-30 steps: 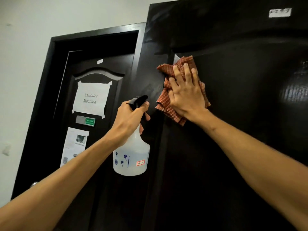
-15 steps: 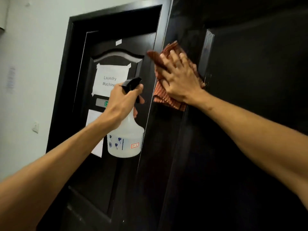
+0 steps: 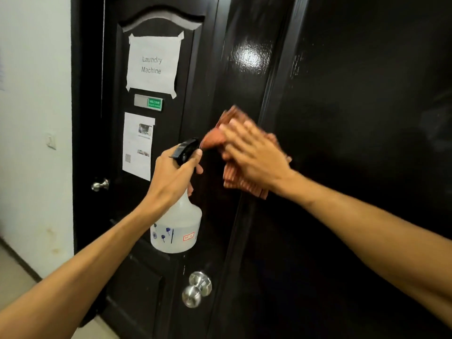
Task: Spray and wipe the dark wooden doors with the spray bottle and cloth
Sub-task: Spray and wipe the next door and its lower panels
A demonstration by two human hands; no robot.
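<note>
Left hand [image 3: 171,174] grips one spray bottle [image 3: 177,228]; right hand [image 3: 254,157] presses one cloth [image 3: 233,179]

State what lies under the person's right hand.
A red checked cloth, pressed against the dark door by the right hand. The door surface beneath the cloth is covered.

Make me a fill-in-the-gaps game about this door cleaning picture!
1. The paper sign reads "Laundry ____".
2. The right hand presses a checked ____ flat against the dark wood.
3. The left hand grips a white spray ____.
4. Below the left hand shines a round silver door ____.
Missing words: Machine; cloth; bottle; knob.
</note>
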